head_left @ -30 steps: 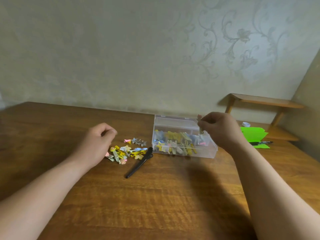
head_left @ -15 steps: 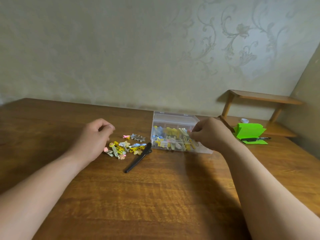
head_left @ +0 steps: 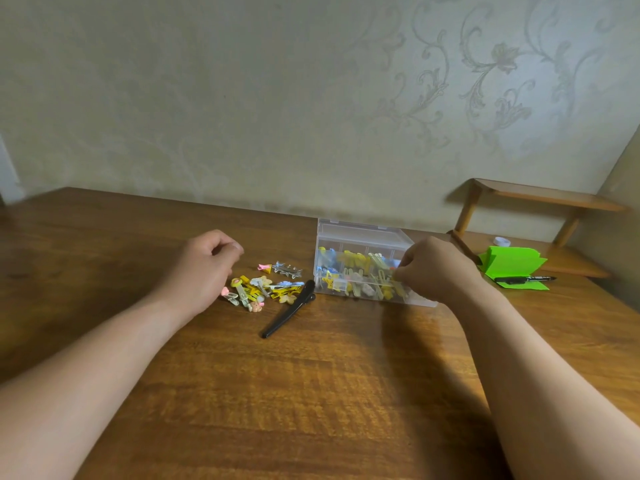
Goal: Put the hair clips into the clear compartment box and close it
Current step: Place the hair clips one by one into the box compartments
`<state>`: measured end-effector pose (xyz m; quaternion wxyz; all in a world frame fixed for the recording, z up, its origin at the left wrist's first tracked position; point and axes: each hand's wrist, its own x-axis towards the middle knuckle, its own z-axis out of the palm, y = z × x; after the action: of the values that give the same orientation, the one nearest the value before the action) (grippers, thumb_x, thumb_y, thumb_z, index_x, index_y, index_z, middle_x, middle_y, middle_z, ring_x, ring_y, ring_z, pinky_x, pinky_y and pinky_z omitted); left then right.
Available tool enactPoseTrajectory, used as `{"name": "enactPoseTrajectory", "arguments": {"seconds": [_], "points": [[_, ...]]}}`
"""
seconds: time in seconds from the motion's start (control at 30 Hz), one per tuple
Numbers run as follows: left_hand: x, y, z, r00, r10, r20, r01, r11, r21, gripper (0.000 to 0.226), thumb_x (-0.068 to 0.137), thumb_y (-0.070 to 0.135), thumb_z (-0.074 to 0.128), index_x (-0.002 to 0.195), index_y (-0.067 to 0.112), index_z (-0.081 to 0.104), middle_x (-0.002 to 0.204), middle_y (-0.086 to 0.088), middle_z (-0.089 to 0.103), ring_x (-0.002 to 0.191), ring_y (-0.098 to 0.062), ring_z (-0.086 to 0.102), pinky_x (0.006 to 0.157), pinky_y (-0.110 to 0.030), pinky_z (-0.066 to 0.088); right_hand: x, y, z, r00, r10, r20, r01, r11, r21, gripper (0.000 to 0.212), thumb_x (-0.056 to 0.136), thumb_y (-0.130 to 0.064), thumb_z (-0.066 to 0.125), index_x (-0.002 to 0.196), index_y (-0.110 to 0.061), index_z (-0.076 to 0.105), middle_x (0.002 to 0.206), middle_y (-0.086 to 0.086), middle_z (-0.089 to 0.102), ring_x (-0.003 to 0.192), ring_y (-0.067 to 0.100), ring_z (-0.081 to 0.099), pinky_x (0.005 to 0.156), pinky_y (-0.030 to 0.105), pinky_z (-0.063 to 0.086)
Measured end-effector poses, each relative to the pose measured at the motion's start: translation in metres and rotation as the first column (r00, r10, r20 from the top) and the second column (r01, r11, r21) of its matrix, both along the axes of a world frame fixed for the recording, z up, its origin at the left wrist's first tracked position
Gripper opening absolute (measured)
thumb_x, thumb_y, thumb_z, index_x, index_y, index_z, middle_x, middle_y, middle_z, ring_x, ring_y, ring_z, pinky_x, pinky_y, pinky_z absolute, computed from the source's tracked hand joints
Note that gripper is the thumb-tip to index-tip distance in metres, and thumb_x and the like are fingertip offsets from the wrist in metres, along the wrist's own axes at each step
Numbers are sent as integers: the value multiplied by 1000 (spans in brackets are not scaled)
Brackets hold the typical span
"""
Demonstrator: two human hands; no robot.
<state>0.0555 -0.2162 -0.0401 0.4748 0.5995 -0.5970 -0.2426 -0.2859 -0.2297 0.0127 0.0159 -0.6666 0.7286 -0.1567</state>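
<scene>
Hair clips (head_left: 263,289) lay heaped left of clear compartment box (head_left: 360,237) | left hand (head_left: 204,268) hung farther left, loosely curled, empty | right hand (head_left: 440,271) reached into box, could not tell its grip

right end of compartment box (head_left: 360,234) hidden behind right hand (head_left: 440,271); its grasp unclear

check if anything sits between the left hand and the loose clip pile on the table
Nothing visible does. The left hand is right beside the loose clip pile, on its left. The long black clip lies on the pile's right side.
</scene>
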Motion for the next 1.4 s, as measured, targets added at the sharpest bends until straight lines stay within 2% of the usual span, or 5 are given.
{"name": "enactPoseTrajectory", "arguments": {"seconds": [0.67, 0.87, 1.03, 1.17, 1.4], "points": [[1, -2, 0, 1000, 3, 28, -3, 1000, -1, 19, 108, 32, 53, 104, 29, 71, 103, 2, 72, 96, -19, 68, 72, -35, 50, 7, 5, 2, 998, -22, 52, 28, 992, -121, 48, 100, -50, 58, 84, -10, 80, 73, 8, 77, 60, 29, 65, 60, 30, 52], [-3, 5, 5, 999, -17, 35, 18, 1000, -13, 21, 109, 31, 53, 107, 27, 74, 104, 5, 72, 98, -14, 67, 75, -32, 50, 31, 12, 0, 971, 220, 97, -191, 950, -247, 34, 103, -48, 57, 89, -23, 76, 84, -7, 77, 79, 22, 69, 66, 32, 53], [-1, 10, 8, 982, -77, 170, 78, 997, 2, 25, 110, 37, 51, 114, 30, 74, 109, 13, 71, 101, -4, 63, 81, -26, 50, 66, 25, -7, 896, 444, 10, -408, 832, -376, 13, 102, -37, 65, 98, -33, 76, 91, -18, 69, 84, 7, 62, 65, 12, 38], [1, 9, 7, 947, -126, 295, 114, 992, 57, 20, 109, 41, 52, 113, 35, 71, 117, 16, 61, 105, 0, 58, 80, -22, 44, 94, 27, -21, 808, 581, -93, -573, 740, -351, 12, 101, -35, 67, 105, -32, 78, 105, -14, 71, 102, 14, 62, 87, 38, 49], [3, 8, 5, 899, -208, 384, 174, 977, 122, 17, 102, 43, 68, 117, 40, 75, 118, 16, 59, 111, -9, 57, 93, -35, 50, 119, 27, -27, 756, 601, -259, -653, 720, -234, 26, 105, -35, 57, 125, -36, 73, 126, -14, 69, 124, 16, 54, 99, 38, 40]]}}
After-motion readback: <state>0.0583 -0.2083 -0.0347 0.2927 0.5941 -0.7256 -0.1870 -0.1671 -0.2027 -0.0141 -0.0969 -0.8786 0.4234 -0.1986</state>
